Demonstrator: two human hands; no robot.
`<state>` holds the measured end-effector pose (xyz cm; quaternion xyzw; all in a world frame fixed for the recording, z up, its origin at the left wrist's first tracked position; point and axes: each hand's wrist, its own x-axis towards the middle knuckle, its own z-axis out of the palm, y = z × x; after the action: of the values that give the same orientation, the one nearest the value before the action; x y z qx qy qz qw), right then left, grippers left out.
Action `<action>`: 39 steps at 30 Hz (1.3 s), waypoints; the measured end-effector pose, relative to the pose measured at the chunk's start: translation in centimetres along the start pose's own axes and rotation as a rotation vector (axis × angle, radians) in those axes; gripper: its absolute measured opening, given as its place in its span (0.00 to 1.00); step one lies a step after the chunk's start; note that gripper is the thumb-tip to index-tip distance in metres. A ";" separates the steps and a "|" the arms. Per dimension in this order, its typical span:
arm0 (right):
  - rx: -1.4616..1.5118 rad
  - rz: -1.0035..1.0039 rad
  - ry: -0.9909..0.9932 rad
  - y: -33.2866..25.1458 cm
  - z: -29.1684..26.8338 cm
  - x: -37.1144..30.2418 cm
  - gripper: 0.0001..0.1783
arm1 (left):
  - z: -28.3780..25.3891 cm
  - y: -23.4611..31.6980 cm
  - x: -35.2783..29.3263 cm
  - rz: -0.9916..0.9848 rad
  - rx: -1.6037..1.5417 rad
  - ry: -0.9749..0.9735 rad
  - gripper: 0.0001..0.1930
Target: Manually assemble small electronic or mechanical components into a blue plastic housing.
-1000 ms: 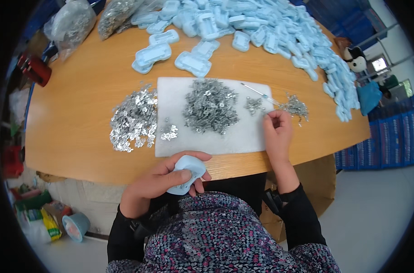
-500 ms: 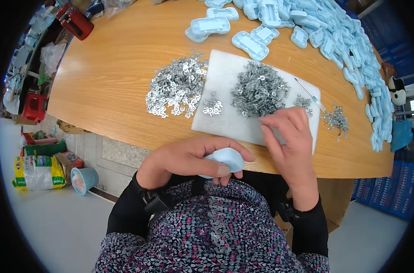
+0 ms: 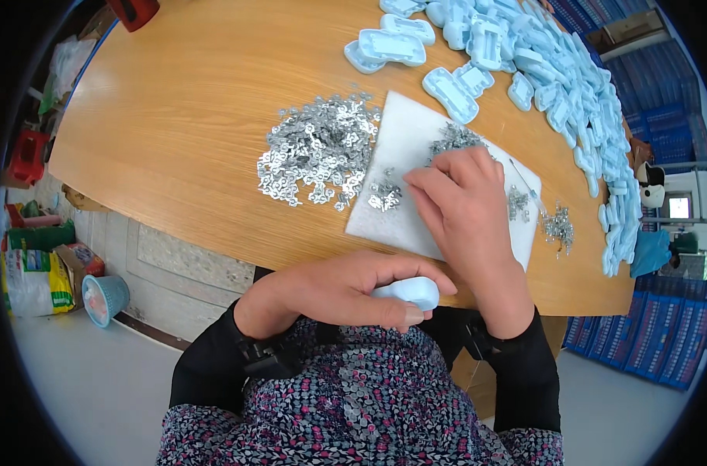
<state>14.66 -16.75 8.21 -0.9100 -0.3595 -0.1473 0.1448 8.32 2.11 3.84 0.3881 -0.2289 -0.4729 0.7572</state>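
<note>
1. A small pale blue plastic piece (image 3: 410, 292), smooth and rounded, is seen at the near edge of the wooden table (image 3: 182, 132); only its right end shows beyond the fingers.
2. The piece is clasped by the left hand (image 3: 345, 291), whose fingers are curled over its top with the thumb pressed beneath.
3. The right hand (image 3: 462, 206) is laid palm down on the white pad (image 3: 404, 147), its fingers bent and drawn together over a heap of small metal parts (image 3: 450, 140); whether a part is pinched beneath them cannot be told.
4. The blue piece is held just below and left of the right wrist, near it, off the pad.
5. A wider scatter of silver metal parts (image 3: 314, 147) is spread on the table left of the pad.
6. Many pale blue housings (image 3: 555, 78) are piled along the far right of the table.
</note>
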 end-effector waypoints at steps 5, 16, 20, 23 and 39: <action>-0.080 -0.097 -0.163 0.1 0.8 2.7 0.09 | -0.2 -0.3 0.0 0.011 -0.016 -0.001 0.25; 0.518 0.205 -0.115 1.1 -2.3 1.3 0.06 | 0.4 -0.4 0.2 0.172 -0.305 0.306 0.25; 0.952 0.404 -0.114 1.4 -3.4 -1.7 0.05 | 1.1 0.1 1.6 0.303 -0.508 0.510 0.26; 1.121 0.409 -0.112 1.4 -3.3 -3.0 0.05 | 1.1 0.7 2.7 0.279 -0.517 0.474 0.28; 1.055 0.537 0.034 1.4 -4.1 -6.8 0.10 | 3.0 0.8 6.2 0.326 -0.538 0.620 0.27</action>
<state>10.22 -23.45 9.24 -0.7716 -0.1392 0.0785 0.6157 9.41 -4.32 6.17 0.2595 0.0822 -0.2512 0.9289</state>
